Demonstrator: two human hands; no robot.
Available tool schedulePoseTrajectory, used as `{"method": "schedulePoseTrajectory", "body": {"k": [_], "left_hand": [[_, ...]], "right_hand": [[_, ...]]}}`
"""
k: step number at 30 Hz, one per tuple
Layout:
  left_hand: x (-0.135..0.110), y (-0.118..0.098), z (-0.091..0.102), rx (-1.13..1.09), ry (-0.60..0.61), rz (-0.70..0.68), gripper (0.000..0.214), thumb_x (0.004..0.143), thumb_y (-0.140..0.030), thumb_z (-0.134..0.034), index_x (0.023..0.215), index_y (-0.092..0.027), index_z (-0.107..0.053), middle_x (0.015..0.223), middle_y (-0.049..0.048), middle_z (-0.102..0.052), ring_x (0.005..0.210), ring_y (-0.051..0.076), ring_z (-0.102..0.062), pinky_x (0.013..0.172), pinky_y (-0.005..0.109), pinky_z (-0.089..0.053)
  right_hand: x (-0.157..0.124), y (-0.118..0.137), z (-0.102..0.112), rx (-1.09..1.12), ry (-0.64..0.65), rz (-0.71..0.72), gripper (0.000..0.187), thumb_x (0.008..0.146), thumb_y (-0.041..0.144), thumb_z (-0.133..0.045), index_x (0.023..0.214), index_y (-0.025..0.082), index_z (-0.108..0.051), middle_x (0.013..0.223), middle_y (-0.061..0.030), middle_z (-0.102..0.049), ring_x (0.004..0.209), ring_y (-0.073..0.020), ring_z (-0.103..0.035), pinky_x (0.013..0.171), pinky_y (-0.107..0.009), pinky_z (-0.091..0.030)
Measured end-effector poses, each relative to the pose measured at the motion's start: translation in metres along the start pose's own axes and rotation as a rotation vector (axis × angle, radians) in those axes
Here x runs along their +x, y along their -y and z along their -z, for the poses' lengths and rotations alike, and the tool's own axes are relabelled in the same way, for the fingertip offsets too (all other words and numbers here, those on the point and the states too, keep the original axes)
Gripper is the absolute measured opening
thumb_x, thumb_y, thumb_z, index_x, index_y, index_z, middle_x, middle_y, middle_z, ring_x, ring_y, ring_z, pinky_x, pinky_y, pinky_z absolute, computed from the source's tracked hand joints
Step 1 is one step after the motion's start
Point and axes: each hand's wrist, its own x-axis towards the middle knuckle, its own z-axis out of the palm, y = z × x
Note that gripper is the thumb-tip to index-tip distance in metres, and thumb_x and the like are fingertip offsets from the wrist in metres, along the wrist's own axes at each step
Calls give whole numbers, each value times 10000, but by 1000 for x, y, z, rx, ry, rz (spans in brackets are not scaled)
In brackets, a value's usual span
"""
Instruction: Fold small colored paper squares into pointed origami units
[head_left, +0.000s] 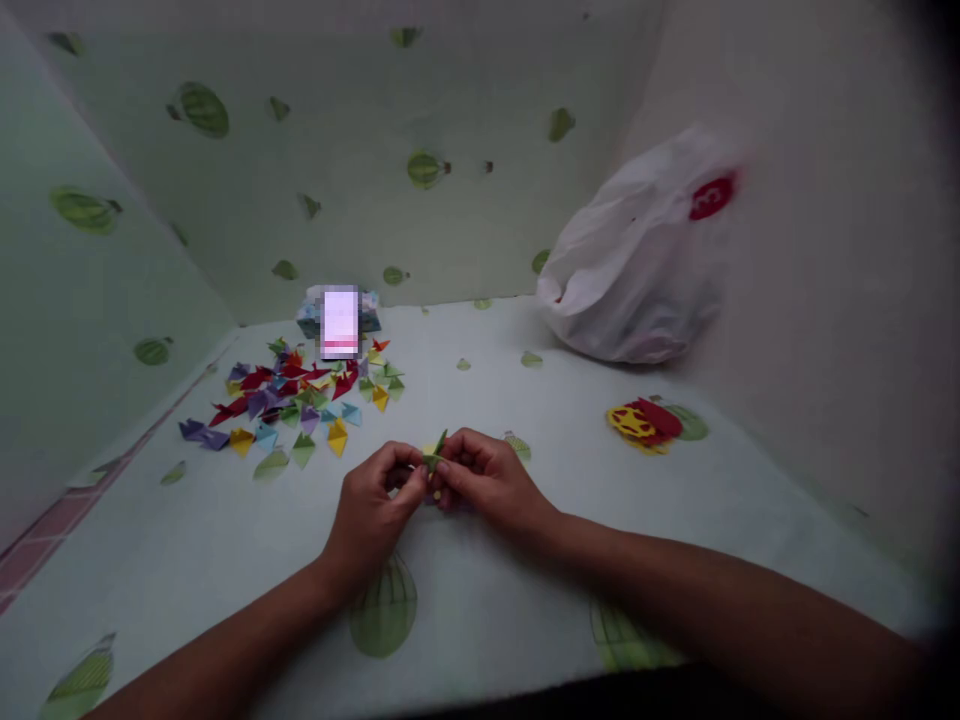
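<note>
Green paper (pixel 440 443) sits between the two hands, above the cloth (pixel 510 605) and apart from the folded pieces (pixel 291 388). The left hand (pixel 375 500) pinches one side between thumb and finger; the right hand (pixel 495 475) grips the other. Shaping a fold seems in hand; the next move calls for light, even fingertip pressure.

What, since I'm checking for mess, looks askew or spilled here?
Nothing seems spilled or damaged. The folded paper pieces, on the left before the lit phone, look untidy: they overlap at mixed angles.
</note>
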Motion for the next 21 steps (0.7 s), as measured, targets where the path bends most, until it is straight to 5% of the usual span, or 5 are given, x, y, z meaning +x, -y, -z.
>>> {"method": "schedulePoseTrajectory", "body": {"k": [9,14,21], "left_hand": [[3,1,3,30,-44,39,149,826,-332,-647,830,-186,-614,713,-5,-687,642,151,-666,606,239,-514],[8,-6,4,-138,87,171,189,806,-349,-660,817,-173,-593,701,-8,-673,645,149,-655,641,255,-522],[11,-10,5,-385,230,272,179,806,-318,-682,810,-157,-603,662,-29,-656,598,110,-633,632,234,-505]], "right_hand": [[3,-4,1,78,46,-36,147,919,277,-537,809,179,-527,688,17,-624,535,-87,-588,534,-218,-478],[6,-1,8,-187,-104,130,121,818,180,-623,903,197,-539,706,45,-562,616,-102,-540,576,-217,-437],[7,3,13,-142,50,55,87,808,252,-623,789,170,-600,697,19,-588,615,-102,-533,560,-219,-432]]}}
